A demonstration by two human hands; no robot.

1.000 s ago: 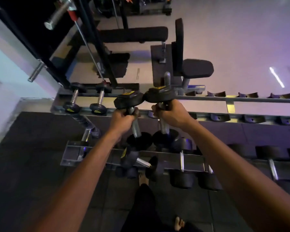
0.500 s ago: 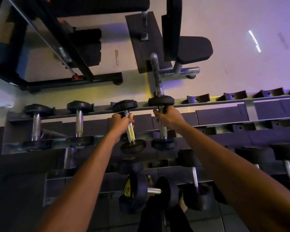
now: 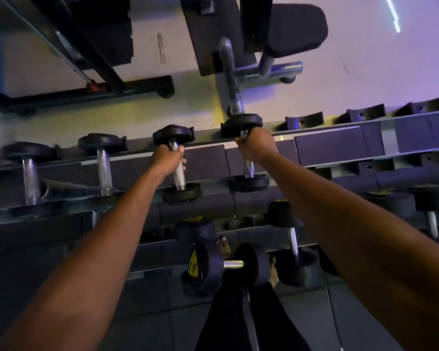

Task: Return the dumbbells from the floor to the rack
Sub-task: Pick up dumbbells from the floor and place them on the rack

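Observation:
Two small black dumbbells with steel handles lie across the top tier of the grey rack (image 3: 340, 145). My left hand (image 3: 166, 160) is shut on the handle of the left dumbbell (image 3: 179, 179), whose ends sit in the rack's cradles. My right hand (image 3: 257, 148) grips the handle of the right dumbbell (image 3: 241, 124), also resting in its cradles. A larger dumbbell with a yellow label (image 3: 203, 267) lies on the floor by my feet, in front of the lower tier.
Two more small dumbbells (image 3: 103, 168) sit on the top tier to the left. Empty cradles (image 3: 304, 120) run to the right. Bigger dumbbells (image 3: 293, 239) fill the lower tier. A seat bench (image 3: 289, 29) and a black machine frame (image 3: 86, 59) stand behind the rack.
Both hands have carried the two dumbbells forward and down onto the top tier. The dumbbells now rest in the cradles, and the view has tilted further down over the rack.

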